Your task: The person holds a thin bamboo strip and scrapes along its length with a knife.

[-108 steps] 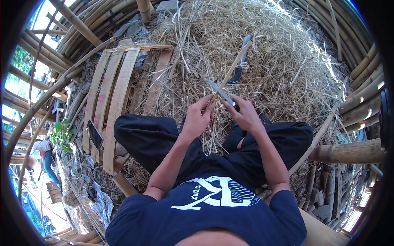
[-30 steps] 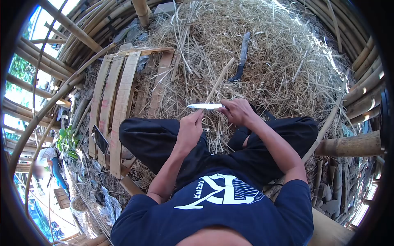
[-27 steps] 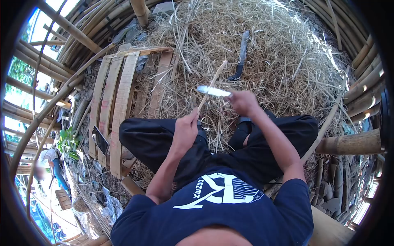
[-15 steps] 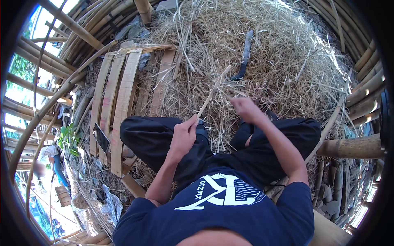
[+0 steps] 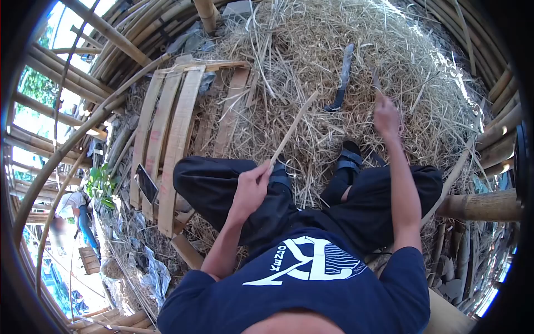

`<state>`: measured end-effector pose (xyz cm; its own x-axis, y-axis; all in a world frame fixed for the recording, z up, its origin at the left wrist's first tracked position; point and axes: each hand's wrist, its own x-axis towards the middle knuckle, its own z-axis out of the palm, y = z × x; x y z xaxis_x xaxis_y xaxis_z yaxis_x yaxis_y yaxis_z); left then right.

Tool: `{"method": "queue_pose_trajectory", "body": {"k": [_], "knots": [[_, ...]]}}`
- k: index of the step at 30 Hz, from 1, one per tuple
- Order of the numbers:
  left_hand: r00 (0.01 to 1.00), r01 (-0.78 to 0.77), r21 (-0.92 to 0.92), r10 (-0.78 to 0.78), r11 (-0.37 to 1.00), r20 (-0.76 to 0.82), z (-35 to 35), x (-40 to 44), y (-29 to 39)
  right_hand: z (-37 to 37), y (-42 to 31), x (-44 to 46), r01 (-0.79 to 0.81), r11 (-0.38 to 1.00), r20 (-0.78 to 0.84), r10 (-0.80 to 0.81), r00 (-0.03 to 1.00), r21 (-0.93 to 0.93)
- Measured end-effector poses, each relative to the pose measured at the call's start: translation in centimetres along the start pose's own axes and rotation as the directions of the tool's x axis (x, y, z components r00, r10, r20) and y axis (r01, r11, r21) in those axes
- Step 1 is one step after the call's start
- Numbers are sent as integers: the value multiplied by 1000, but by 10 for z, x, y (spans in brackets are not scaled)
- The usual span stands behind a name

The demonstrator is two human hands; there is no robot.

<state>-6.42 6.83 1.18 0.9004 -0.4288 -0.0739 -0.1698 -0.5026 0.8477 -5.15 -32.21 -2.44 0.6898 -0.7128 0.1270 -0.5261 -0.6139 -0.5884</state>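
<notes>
My left hand is closed around the lower end of a thin bamboo strip, which slants up and to the right over the shavings. Out to the right, my right hand is closed on a knife whose blade points away from me. Between the strip's tip and my right hand, a second knife with a dark handle lies on the pile of shavings, touched by neither hand.
Wooden slats lie at the left, with a phone resting on them. A bamboo pole juts in from the right. At the far left, another person bends down beyond the bamboo fence.
My right hand has swung away from the strip, outward to the right, with the knife in it. My left hand still holds the strip, which is no longer crossed by the blade.
</notes>
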Motion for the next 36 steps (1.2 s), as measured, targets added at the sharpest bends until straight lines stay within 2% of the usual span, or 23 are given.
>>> {"method": "queue_pose_trajectory", "body": {"k": [2, 3, 4, 5, 6, 7, 9, 13, 16, 19, 22, 24, 25, 26, 27, 29, 30, 31, 32, 33, 34, 35, 36], "knots": [[994, 77, -47, -74, 996, 78, 5, 18, 4, 12, -19, -30, -14, 983, 177, -19, 984, 184], [994, 77, -52, -73, 996, 79, 8, 24, 5, 27, -20, -49, 244, 938, 82, -271, 959, 246], [992, 94, -142, -80, 985, 101, 11, 29, 4, 36, -27, -67, 420, 864, 45, -449, 893, 278], [989, 107, -226, -81, 968, 122, 12, 34, 4, 27, -47, -85, 319, 907, 305, -397, 866, 274], [990, 103, -223, -78, 969, 122, 12, 38, 6, 17, -65, -101, 219, 946, 544, -318, 777, 240], [981, 146, -290, -101, 946, 166, 12, 40, 8, 20, -70, -112, 326, 902, 543, -431, 721, 283], [969, 193, -351, -123, 916, 213, 11, 45, 9, 28, -73, -126, 372, 856, 524, -514, 679, 358], [968, 181, -372, -98, 910, 230, 12, 49, 8, 29, -73, -127, 442, 805, 484, -592, 644, 396], [979, 135, -376, -66, 916, 191, 20, 51, -1, 32, -64, -112, 543, 781, 442, -623, 645, 310], [985, 114, -365, -57, 924, 163, 27, 51, -7, 36, -49, -86, 694, 705, 412, -681, 605, 146], [986, 103, -360, -46, 927, 163, 26, 55, -2, 45, -44, -78, 681, 726, 432, -649, 627, 102], [983, 111, -356, -50, 928, 175, 18, 45, 0, 52, -38, -72, 554, 831, 359, -536, 764, 60], [969, 190, -369, -114, 910, 218, 11, 39, -1, 58, -11, -42, 437, 889, 366, -365, 856, -136], [947, 282, -374, -194, 883, 256, 5, 23, -3, 46, 30, -15, 431, 895, 222, -400, 889, -115], [953, 271, -338, -200, 902, 228, -3, 9, -2, 40, 61, 18, 430, 899, 49, -427, 903, -80], [969, 231, -327, -184, 916, 167, -13, -2, -4, 8, 43, 29, 66, 973, -57, -81, 995, -219], [966, 249, -330, -208, 911, 155, -13, -4, -6, -19, 10, 23, -4, 990, -67, -6, 998, -140], [968, 238, -323, -195, 916, 160, -12, 7, -5, -10, -2, 17, 11, 990, -62, -20, 998, -142], [967, 234, -317, -185, 919, 177, -8, 12, -5, 0, -5, 2, 252, 968, -31, -252, 967, -18], [965, 238, -326, -185, 915, 184, -4, 14, -5, 6, -9, -16, 467, 878, -35, -466, 884, 109], [967, 227, -321, -174, 920, 187, 0, 20, -5, 9, -22, -40, 508, 852, 85, -519, 850, 124], [969, 215, -313, -161, 925, 188, 3, 25, -5, 16, -33, -62, 470, 847, 220, -521, 824, 248], [976, 186, -320, -136, 929, 171, 6, 29, -4, 19, -47, -81, 301, 935, 511, -355, 782, 190]]}}
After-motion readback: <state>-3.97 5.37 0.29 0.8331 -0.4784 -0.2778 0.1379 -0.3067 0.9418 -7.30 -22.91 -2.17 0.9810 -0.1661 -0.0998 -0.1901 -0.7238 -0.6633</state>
